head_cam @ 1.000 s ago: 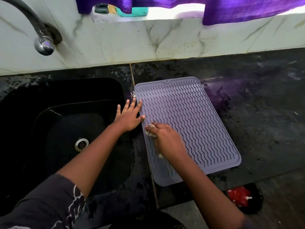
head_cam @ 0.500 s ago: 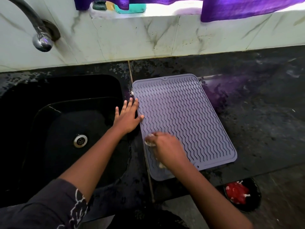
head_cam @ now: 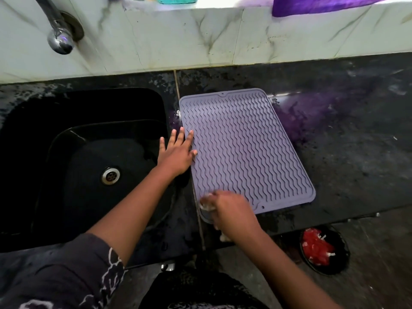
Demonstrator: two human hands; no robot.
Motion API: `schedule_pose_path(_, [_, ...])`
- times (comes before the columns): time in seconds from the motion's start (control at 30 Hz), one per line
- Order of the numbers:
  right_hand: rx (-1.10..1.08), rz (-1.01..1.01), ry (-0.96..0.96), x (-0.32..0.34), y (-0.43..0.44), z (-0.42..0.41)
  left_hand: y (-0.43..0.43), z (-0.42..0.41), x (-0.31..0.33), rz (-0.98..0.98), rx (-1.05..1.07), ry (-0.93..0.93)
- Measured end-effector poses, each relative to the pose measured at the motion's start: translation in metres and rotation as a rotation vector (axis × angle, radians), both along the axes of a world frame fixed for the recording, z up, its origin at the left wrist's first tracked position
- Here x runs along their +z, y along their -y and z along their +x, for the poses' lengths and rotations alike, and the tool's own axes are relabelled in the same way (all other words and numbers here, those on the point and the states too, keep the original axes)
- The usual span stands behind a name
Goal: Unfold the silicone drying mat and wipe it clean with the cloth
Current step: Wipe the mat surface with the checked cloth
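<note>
Two hands work at a black tabletop [head_cam: 347, 166] beside a black sink [head_cam: 84, 152]. A lilac mat [head_cam: 243, 150] with wavy ridges lies flat and fully opened on the tabletop, just right of the sink, its long sides running away from the person and slanting a little to the right as they come near. Its far edge sits close to the marble-patterned wall [head_cam: 178, 41]; its near left corner is hidden under the right hand.

The left hand [head_cam: 177, 152] lies palm down with fingers spread, straddling the strip between the sink and the mat; the thumb and forefinger rest on the mat's left edge, while the other fingers lie over the tabletop and the sink rim.

The right hand [head_cam: 231, 210] is closed around a whitish cloth [head_cam: 206, 202], bunched so that only small bits show at the fingertips and below the heel of the hand. It presses down on the near left corner of the mat. The hand is slightly blurred.

A chrome tap [head_cam: 59, 39] hangs over the far left of the sink, and the drain [head_cam: 110, 175] shows in the sink's floor. Purple fabric [head_cam: 316, 5] hangs at the top right above the wall, throwing a purple tint on the tabletop right of the mat. Below the tabletop's near edge, a dark bowl [head_cam: 325, 250] with red pieces sits on the floor. A dark sleeve [head_cam: 66, 275] with white print covers the left upper arm.
</note>
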State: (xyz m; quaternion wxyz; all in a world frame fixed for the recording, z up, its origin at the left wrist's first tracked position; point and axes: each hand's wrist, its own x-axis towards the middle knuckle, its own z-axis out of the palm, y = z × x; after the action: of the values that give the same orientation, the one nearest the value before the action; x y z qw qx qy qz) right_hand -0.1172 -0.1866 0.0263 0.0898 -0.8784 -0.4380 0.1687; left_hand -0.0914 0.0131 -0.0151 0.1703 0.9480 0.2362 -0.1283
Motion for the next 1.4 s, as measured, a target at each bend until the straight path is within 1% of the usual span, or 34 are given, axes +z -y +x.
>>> schedule_pose_path(0.07, [-0.021, 0.069, 0.03, -0.006, -0.013, 0.01, 0.012, -0.005, 0.002, 0.035, -0.011, 0.029])
schedule_pose_path(0.1, [-0.002, 0.069, 0.058, -0.012, -0.017, 0.009, 0.018, -0.009, 0.0, 0.044, -0.028, 0.025])
schedule_pose_path(0.17, [0.039, 0.006, 0.096, -0.019, -0.015, -0.002, 0.028, -0.02, -0.007, 0.036, -0.042, 0.006])
schedule_pose_path(0.27, [0.067, -0.074, 0.086, -0.025, 0.006, -0.019, 0.033, -0.026, -0.016, 0.001, 0.003, 0.056])
schedule_pose_path(0.4, [0.184, -0.003, 0.039, -0.024, 0.039, -0.026, 0.04, -0.028, -0.022, 0.087, 0.031, 0.144])
schedule_pose_path(0.47, [0.221, 0.025, 0.06, -0.018, 0.05, -0.017, 0.041, -0.029, -0.024, 0.114, 0.038, 0.167])
schedule_pose_path(0.5, [0.229, 0.026, 0.071, -0.012, 0.055, -0.012, 0.041, -0.03, -0.024, 0.118, 0.038, 0.172])
schedule_pose_path(0.57, [0.248, -0.003, 0.016, 0.001, 0.062, 0.0, 0.041, -0.029, -0.024, 0.118, 0.038, 0.183])
schedule_pose_path(0.6, [0.24, -0.028, 0.007, 0.003, 0.066, 0.006, 0.042, -0.029, -0.024, 0.119, 0.041, 0.191])
schedule_pose_path(0.67, [0.12, -0.075, 0.0, 0.007, 0.069, 0.009, 0.042, -0.03, -0.024, 0.127, 0.048, 0.204])
schedule_pose_path(0.73, [-0.038, -0.038, 0.051, 0.006, 0.068, -0.001, 0.043, -0.031, -0.025, 0.139, 0.051, 0.214])
schedule_pose_path(0.8, [-0.133, -0.068, 0.084, 0.002, 0.06, -0.021, 0.043, -0.03, -0.025, 0.145, 0.054, 0.221])
schedule_pose_path(0.87, [-0.144, -0.089, 0.065, -0.002, 0.046, -0.042, 0.044, -0.03, -0.025, 0.152, 0.056, 0.224])
schedule_pose_path(0.97, [-0.066, -0.015, 0.039, -0.005, 0.033, -0.058, 0.044, -0.031, -0.026, 0.156, 0.062, 0.231])
schedule_pose_path(1.03, [-0.071, 0.012, 0.034, -0.005, 0.039, -0.049, 0.044, -0.031, -0.025, 0.153, 0.064, 0.236])
schedule_pose_path(1.1, [-0.137, 0.003, 0.033, 0.0, 0.052, -0.032, 0.043, -0.031, -0.024, 0.143, 0.061, 0.239])
schedule_pose_path(1.17, [-0.167, -0.074, 0.042, 0.007, 0.065, -0.012, 0.043, -0.031, -0.025, 0.126, 0.056, 0.237])
schedule_pose_path(1.23, [-0.173, -0.12, 0.034, 0.017, 0.058, 0.013, 0.04, -0.03, -0.024, 0.116, 0.052, 0.25])
schedule_pose_path(1.3, [-0.166, -0.04, 0.09, 0.021, 0.03, 0.043, 0.032, -0.024, -0.018, 0.112, 0.056, 0.279])
schedule_pose_path(1.4, [-0.102, 0.158, 0.199, 0.004, -0.025, 0.086, 0.024, -0.016, -0.011, 0.125, 0.064, 0.302])
